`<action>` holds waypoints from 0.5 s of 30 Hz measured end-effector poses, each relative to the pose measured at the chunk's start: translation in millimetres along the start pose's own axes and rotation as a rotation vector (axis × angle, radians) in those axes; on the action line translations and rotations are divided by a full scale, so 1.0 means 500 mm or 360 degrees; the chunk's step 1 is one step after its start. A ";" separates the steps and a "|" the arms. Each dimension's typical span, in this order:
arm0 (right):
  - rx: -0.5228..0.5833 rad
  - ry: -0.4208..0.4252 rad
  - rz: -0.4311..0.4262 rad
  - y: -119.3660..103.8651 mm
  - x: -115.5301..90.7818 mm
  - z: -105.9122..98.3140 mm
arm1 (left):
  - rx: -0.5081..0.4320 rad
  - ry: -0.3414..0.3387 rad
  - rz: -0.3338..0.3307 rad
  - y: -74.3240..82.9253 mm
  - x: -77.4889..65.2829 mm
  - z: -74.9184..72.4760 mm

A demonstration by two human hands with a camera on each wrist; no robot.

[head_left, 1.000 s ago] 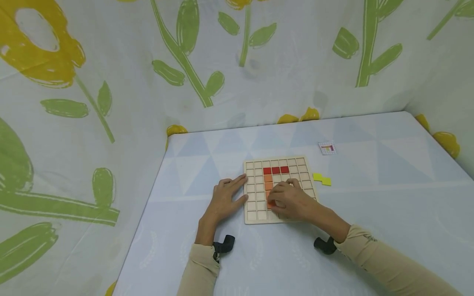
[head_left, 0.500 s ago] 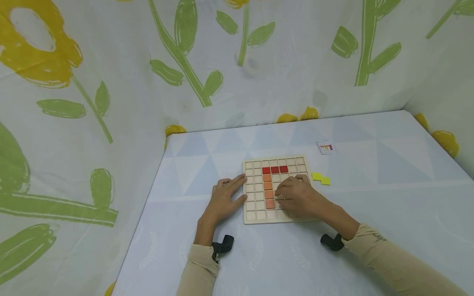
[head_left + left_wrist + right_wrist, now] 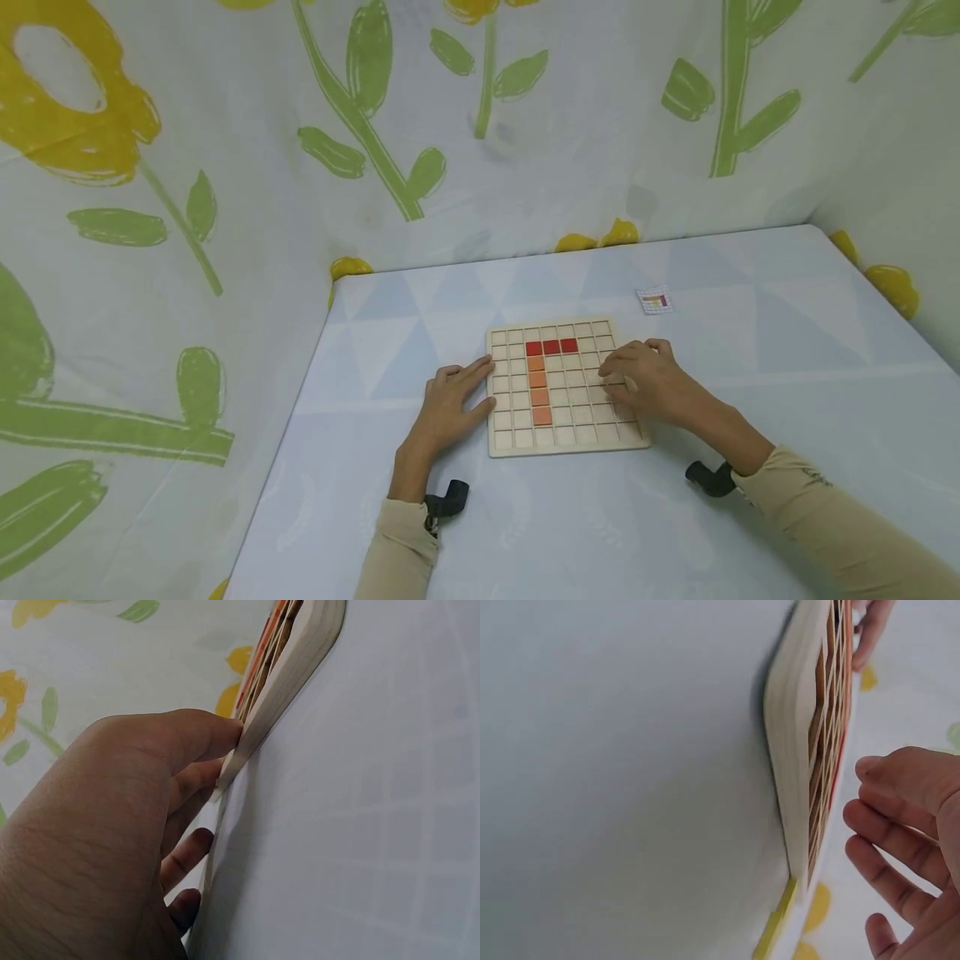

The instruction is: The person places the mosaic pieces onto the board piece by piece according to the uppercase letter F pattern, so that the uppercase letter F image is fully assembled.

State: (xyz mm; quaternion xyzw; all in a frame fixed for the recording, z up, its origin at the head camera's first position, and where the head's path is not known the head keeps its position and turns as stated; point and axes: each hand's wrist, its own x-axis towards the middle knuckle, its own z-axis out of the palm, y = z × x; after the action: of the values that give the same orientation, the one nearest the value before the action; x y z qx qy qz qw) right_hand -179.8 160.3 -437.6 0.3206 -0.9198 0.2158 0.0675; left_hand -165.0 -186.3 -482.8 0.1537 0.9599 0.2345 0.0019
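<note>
A wooden grid board (image 3: 585, 414) lies flat on the table. Red square tiles (image 3: 551, 347) fill part of one row, and a column of orange square tiles (image 3: 538, 379) runs down from its left end. My left hand (image 3: 450, 406) touches the board's left edge with thumb and fingertips, fingers fairly straight. In the left wrist view the thumb meets the wooden side (image 3: 289, 686). Over the board's right side hovers my right hand (image 3: 654, 381), fingers loosely bent and holding nothing. Yellow tiles (image 3: 775, 922) show beside the board in the right wrist view; the hand hides them in the head view.
A small printed card (image 3: 655, 301) with a coloured grid pattern lies behind the board to the right. The table (image 3: 420, 358) has a pale triangle-patterned cover. Flower-printed cloth (image 3: 262, 125) hangs behind it and at the sides. A black wrist device (image 3: 447, 498) sits at the left cuff.
My right hand has lifted off the lowest orange tile and moved right across the board, now covering the yellow tiles in the head view. The left hand stays at the board's edge.
</note>
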 end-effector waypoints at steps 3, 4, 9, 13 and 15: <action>0.0000 -0.0015 0.0063 0.017 0.000 -0.009 | -0.0002 -0.0003 -0.0011 -0.003 0.000 0.000; -0.0006 -0.0021 0.0087 0.022 0.000 -0.012 | -0.0010 -0.0003 -0.0014 -0.003 -0.001 -0.001; -0.0015 -0.0057 0.0185 0.041 -0.008 -0.022 | -0.0040 0.0010 -0.0001 -0.003 -0.003 0.002; -0.0051 -0.0073 0.0240 0.055 -0.015 -0.029 | -0.0037 0.0023 0.0016 -0.003 -0.002 0.003; -0.0079 -0.0062 0.0246 0.064 -0.019 -0.031 | -0.0032 0.0027 0.0018 -0.002 -0.001 0.003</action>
State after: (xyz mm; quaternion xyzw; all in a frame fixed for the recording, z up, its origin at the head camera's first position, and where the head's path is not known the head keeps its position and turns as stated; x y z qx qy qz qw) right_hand -192.6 194.9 -437.4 0.2510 -0.9480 0.1913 0.0405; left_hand -164.6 -186.7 -484.5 0.1572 0.9566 0.2454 -0.0059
